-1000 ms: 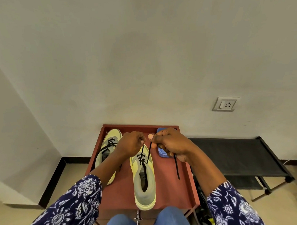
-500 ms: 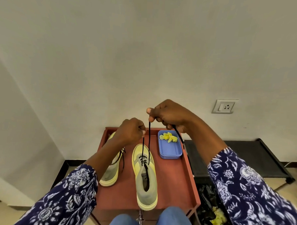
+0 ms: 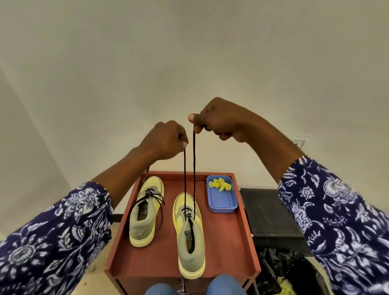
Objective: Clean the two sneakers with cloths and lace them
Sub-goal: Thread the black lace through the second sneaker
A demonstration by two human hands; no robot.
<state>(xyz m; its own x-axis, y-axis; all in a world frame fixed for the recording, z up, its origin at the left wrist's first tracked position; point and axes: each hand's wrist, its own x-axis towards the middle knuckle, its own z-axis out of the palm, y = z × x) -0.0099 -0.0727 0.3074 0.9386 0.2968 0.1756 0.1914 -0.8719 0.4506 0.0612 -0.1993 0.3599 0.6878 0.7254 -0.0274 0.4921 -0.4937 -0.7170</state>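
Two yellow and grey sneakers stand on a red-brown table. The left sneaker carries a loose black lace threaded through its eyelets. The right sneaker has a black lace through its front eyelets, and both ends run straight up and taut. My left hand pinches one end, and my right hand pinches the other end slightly higher. Both hands are raised well above the table.
A blue tray with yellow cloth pieces sits at the table's back right. A black rack stands to the right, with a black-lined bin in front of it. A wall socket is behind my right arm. My knees are at the bottom edge.
Both hands rose from just above the right sneaker to high above the table, pulling the two lace ends up and taut. The view tilted down.
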